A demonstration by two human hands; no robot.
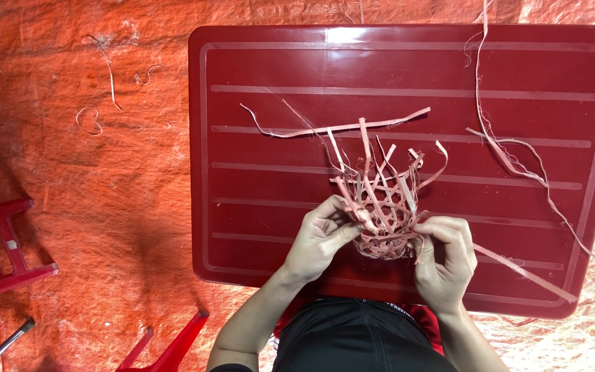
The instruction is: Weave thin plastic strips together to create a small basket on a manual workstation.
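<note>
1. Weaving step: the half-woven basket (380, 220) sits at the red worktop's (256, 138) near edge.
2. Left hand (319, 241) fingers clamp its rim; right hand (445, 255) fingers pinch a strip (518, 270).
3. Next move likely needs tension kept on that strip.

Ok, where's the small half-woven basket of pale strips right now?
In the head view, the small half-woven basket of pale strips sits just right of centre on the red plastic table, between the left hand and right hand.
</note>
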